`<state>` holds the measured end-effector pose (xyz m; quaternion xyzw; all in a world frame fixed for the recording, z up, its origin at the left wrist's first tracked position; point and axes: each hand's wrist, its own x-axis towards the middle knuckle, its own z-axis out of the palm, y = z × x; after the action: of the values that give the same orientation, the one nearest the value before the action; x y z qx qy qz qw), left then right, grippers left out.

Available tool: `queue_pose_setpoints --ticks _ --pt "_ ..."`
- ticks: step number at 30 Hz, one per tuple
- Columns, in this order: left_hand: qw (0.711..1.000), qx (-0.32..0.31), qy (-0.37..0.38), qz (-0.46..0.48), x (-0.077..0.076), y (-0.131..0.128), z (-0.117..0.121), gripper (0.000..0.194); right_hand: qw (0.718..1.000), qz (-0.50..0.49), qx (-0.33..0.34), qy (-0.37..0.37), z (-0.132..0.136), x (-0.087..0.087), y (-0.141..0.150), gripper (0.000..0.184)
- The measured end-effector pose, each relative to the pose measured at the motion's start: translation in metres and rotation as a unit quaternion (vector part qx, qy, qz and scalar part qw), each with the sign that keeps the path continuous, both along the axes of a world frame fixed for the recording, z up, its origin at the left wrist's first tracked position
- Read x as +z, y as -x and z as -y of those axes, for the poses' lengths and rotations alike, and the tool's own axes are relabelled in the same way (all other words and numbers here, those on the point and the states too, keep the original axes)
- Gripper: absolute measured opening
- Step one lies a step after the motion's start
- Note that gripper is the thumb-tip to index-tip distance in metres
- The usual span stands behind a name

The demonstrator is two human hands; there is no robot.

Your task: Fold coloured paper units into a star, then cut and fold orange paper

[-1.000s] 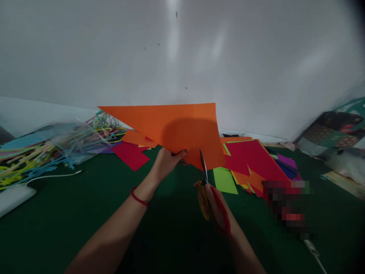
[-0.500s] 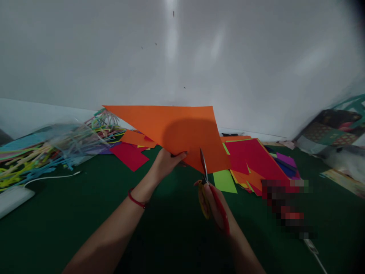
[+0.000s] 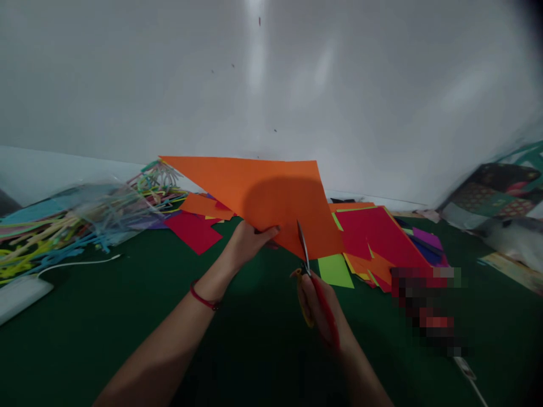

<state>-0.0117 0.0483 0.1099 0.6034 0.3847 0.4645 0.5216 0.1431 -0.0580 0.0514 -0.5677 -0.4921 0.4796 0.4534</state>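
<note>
An orange sheet of paper (image 3: 271, 198) is held up above the green table. My left hand (image 3: 248, 243) pinches its lower edge, thumb in front and the other fingers mostly hidden behind. My right hand (image 3: 322, 308) grips a pair of scissors (image 3: 303, 243) with red and yellow handles. One blade lies in front of the sheet near its lower edge, pointing up; the other blade is largely hidden. A dark round shadow falls across the paper.
To the right lie stacked papers: a red sheet (image 3: 369, 234), a lime green piece (image 3: 335, 271) and orange scraps. On the left are a red scrap (image 3: 193, 232), a clear bag of colourful pipe cleaners (image 3: 106, 209) and a white device with a cord (image 3: 25, 297). Behind stands a white wall (image 3: 169, 85).
The orange paper's left tip has shifted slightly to the right, and the scissor handles have drawn a little closer together. Both hands stay nearly in place.
</note>
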Motion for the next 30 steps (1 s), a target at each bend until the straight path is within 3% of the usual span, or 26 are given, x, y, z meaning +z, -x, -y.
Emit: queue_pose_setpoints --ticks 15,30 --pt "1.000 -0.003 0.002 -0.003 -0.001 0.001 -0.001 0.021 0.999 0.041 0.001 -0.008 0.007 0.016 0.000 0.049" --pt "1.000 0.008 0.014 0.000 0.003 0.000 0.001 0.016 0.997 0.074 0.001 -0.014 0.007 0.020 0.000 0.042"
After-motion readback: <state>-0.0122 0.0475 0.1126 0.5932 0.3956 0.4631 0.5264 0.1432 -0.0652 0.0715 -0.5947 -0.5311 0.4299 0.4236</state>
